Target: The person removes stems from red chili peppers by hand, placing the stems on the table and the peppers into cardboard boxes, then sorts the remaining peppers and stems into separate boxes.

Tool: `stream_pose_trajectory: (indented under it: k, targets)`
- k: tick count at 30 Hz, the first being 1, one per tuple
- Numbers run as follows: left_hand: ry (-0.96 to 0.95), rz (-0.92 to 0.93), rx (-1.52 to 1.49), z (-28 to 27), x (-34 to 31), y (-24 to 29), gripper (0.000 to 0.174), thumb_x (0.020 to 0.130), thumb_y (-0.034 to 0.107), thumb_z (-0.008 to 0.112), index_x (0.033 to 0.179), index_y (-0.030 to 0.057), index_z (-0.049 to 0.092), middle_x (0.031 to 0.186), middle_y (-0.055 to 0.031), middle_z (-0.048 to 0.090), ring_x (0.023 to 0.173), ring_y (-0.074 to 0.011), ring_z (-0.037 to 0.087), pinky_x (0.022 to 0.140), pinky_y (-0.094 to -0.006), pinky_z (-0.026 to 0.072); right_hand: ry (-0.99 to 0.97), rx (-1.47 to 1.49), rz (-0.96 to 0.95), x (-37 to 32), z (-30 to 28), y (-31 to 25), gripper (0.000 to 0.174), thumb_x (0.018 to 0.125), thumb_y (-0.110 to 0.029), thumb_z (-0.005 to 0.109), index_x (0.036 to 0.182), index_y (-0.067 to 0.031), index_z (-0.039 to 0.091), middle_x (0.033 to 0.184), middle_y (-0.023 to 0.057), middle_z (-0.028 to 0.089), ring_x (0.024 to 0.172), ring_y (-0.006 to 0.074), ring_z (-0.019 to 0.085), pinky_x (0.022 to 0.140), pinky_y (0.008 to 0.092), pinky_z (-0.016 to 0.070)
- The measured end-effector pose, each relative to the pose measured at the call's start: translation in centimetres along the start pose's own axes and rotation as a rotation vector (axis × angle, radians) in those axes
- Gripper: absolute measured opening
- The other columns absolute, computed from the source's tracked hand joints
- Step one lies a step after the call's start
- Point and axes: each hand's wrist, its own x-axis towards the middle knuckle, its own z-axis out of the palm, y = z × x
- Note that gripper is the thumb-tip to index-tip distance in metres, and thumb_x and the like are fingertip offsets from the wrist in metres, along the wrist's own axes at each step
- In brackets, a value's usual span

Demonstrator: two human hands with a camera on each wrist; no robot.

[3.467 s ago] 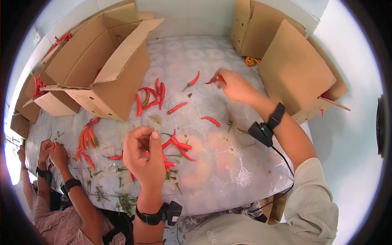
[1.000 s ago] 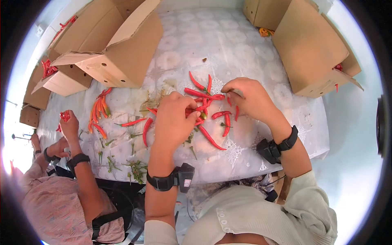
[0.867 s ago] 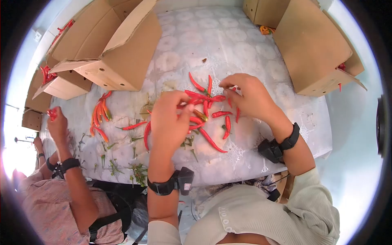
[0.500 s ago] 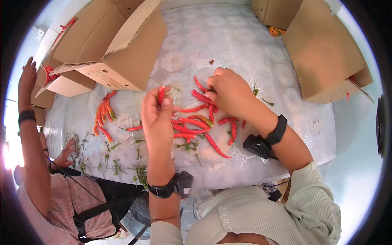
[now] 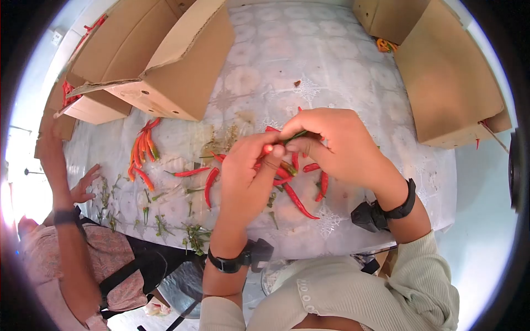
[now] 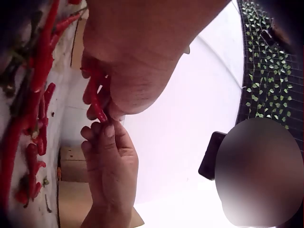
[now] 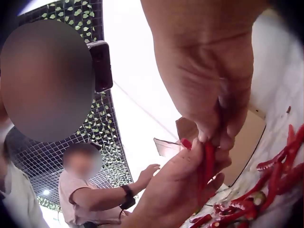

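In the head view my left hand holds red chili peppers in its curled fingers, one red end showing by the thumb. Fingertip to fingertip with it, my right hand pinches a green stem. The right wrist view shows a red chili running down from the right fingertips into the left palm. From the left wrist, another look at that grip shows a glossy red chili between the hands. Beneath them lies a loose pile of red chilies, partly hidden.
Orange-red chilies lie bunched to the left, with green stems near the front edge. A large open carton stands back left, another carton at right. Another person's arm reaches over the table's left end.
My right hand first reached to a far chili, then worked over the pile; now it meets the left hand. The left hand has moved right from where it held chilies apart.
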Motion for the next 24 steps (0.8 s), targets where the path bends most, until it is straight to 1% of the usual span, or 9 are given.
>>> stream_pose_trajectory:
  k: [1, 4, 7, 10, 13, 16, 19, 22, 24]
  targets:
    - [0.000, -0.006, -0.033, 0.0, 0.0, 0.0, 0.020, 0.092, 0.017, 0.065, 0.104, 0.0013, 0.067, 0.091, -0.0109, 0.067, 0.084, -0.0250, 0.061, 0.077, -0.0334, 0.0475, 0.025, -0.006, 0.015, 0.0, 0.0, -0.1, 0.006, 0.082, -0.006, 0.065, 0.087, -0.0038, 0.064, 0.085, 0.0121, 0.064, 0.077, 0.0293, 0.063, 0.066, 0.0376, 0.0485]
    - [-0.017, -0.012, -0.072, 0.0, -0.1, 0.1, 0.018, 0.091, 0.015, 0.064, 0.103, 0.0006, 0.065, 0.088, -0.0119, 0.066, 0.081, -0.0256, 0.062, 0.075, -0.0344, 0.0479, 0.082, -0.080, -0.106, 0.2, 0.0, 0.3, 0.016, 0.075, 0.000, 0.071, 0.090, -0.0056, 0.068, 0.085, 0.0068, 0.063, 0.077, 0.0227, 0.061, 0.067, 0.0325, 0.0485]
    - [-0.056, 0.049, 0.008, -0.4, 0.0, 0.3, 0.015, 0.090, 0.011, 0.064, 0.100, 0.0005, 0.065, 0.086, -0.0123, 0.066, 0.078, -0.0264, 0.062, 0.071, -0.0352, 0.0480, 0.025, -0.095, -0.103, 0.1, -0.8, 0.1, 0.016, 0.074, 0.001, 0.072, 0.089, -0.0050, 0.068, 0.087, 0.0064, 0.062, 0.079, 0.0223, 0.061, 0.068, 0.0330, 0.0483]
    - [-0.106, 0.158, 0.044, -0.5, 0.2, -0.2, 0.012, 0.088, 0.007, 0.063, 0.098, 0.0002, 0.065, 0.085, -0.0126, 0.066, 0.076, -0.0271, 0.062, 0.068, -0.0350, 0.0477, 0.022, -0.134, -0.195, 0.1, -0.8, 0.6, 0.007, 0.077, -0.005, 0.067, 0.084, -0.0034, 0.066, 0.084, 0.0085, 0.060, 0.076, 0.0280, 0.060, 0.068, 0.0364, 0.0482]
    - [-0.170, 0.196, 0.019, -0.7, 0.4, -0.1, 0.011, 0.086, 0.004, 0.062, 0.096, -0.0001, 0.064, 0.084, -0.0127, 0.066, 0.075, -0.0267, 0.062, 0.068, -0.0341, 0.0478, -0.104, 0.063, -0.096, 0.1, -1.6, 0.8, 0.007, 0.077, -0.004, 0.068, 0.084, -0.0023, 0.066, 0.083, 0.0089, 0.060, 0.076, 0.0266, 0.060, 0.068, 0.0352, 0.0484]
    - [-0.239, 0.167, -0.056, -0.8, 0.4, -0.1, 0.011, 0.086, 0.005, 0.063, 0.096, -0.0006, 0.064, 0.084, -0.0121, 0.067, 0.075, -0.0234, 0.062, 0.067, -0.0326, 0.0477, -0.147, 0.083, -0.076, 0.1, -1.8, 0.9, 0.009, 0.077, -0.007, 0.070, 0.084, -0.0022, 0.067, 0.080, 0.0088, 0.060, 0.073, 0.0229, 0.059, 0.067, 0.0323, 0.0479]
    - [-0.309, 0.098, -0.185, -0.7, 0.2, -0.5, 0.012, 0.087, 0.007, 0.064, 0.096, -0.0009, 0.064, 0.084, -0.0103, 0.066, 0.074, -0.0190, 0.061, 0.066, -0.0306, 0.0472, -0.184, 0.143, -0.015, -0.3, -1.8, 1.6, 0.012, 0.080, -0.012, 0.072, 0.082, -0.0022, 0.067, 0.080, 0.0053, 0.062, 0.073, 0.0151, 0.059, 0.067, 0.0288, 0.0468]
    - [-0.382, 0.074, -0.341, -0.3, -0.1, -0.9, 0.013, 0.089, 0.009, 0.065, 0.097, -0.0009, 0.063, 0.083, -0.0080, 0.064, 0.073, -0.0158, 0.059, 0.065, -0.0288, 0.0463, -0.288, 0.583, 0.309, -1.4, -1.9, 2.2, 0.019, 0.082, -0.019, 0.077, 0.081, -0.0028, 0.066, 0.080, -0.0002, 0.062, 0.077, 0.0103, 0.055, 0.070, 0.0264, 0.0437]
    - [-0.453, 0.090, -0.335, 0.0, -0.1, -0.4, 0.014, 0.090, 0.011, 0.064, 0.098, -0.0006, 0.063, 0.081, -0.0069, 0.062, 0.072, -0.0146, 0.058, 0.065, -0.0279, 0.0459, -0.264, 0.702, 0.346, -2.5, -2.0, 2.0, 0.024, 0.083, -0.023, 0.077, 0.081, -0.0023, 0.065, 0.081, -0.0011, 0.061, 0.078, 0.0079, 0.054, 0.069, 0.0256, 0.0429]
